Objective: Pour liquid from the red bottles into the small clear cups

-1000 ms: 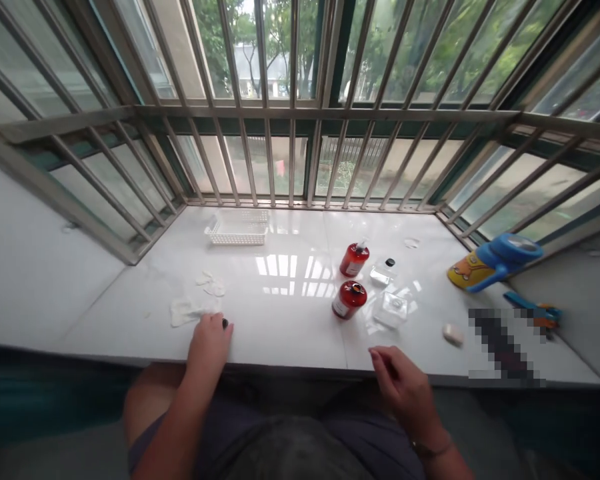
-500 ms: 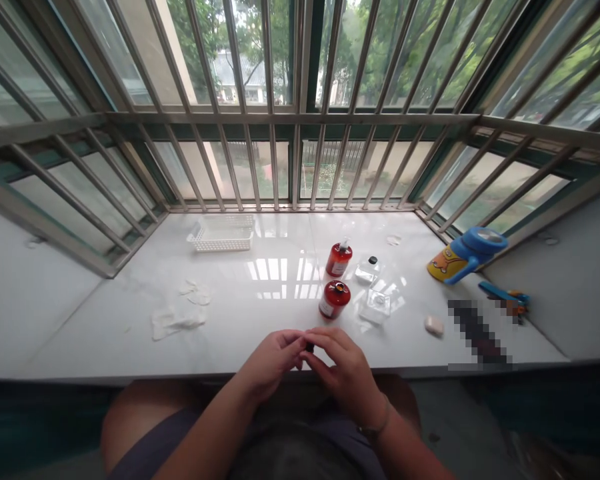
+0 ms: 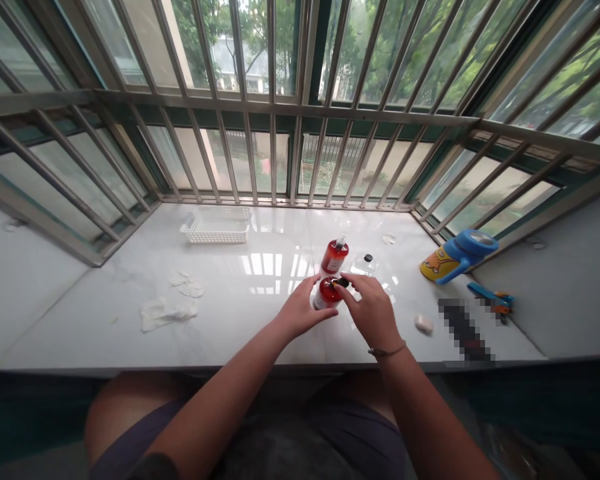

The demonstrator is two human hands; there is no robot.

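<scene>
On the white counter [image 3: 260, 327] stands a red bottle [image 3: 325, 291] with an uncovered neck. My left hand [image 3: 303, 310] wraps round its left and front sides. Between the thumb and fingers of my right hand [image 3: 373, 307] is a small black cap [image 3: 342, 283], held tilted just at the right of the bottle's neck; I cannot tell whether the two touch. Right behind stands a second red bottle [image 3: 335, 257] with a clear pump top. A clear bottle with a black cap [image 3: 367, 259] is partly hidden behind my right hand, which also covers the clear item in front of it.
A white basket [image 3: 217, 235] sits at the back left, with crumpled white wipes [image 3: 167, 315] nearer. To the right are a pale soap-like lump [image 3: 423, 325], a blue and yellow mug [image 3: 457, 257], a blue and orange tool [image 3: 493, 297] and a pixelated dark object [image 3: 465, 330]. Metal bars [image 3: 290, 110] line the windows.
Both hands have moved forward from the counter's front edge to the nearer red bottle. My left hand has taken hold of it, and my right hand has brought the black cap to its neck.
</scene>
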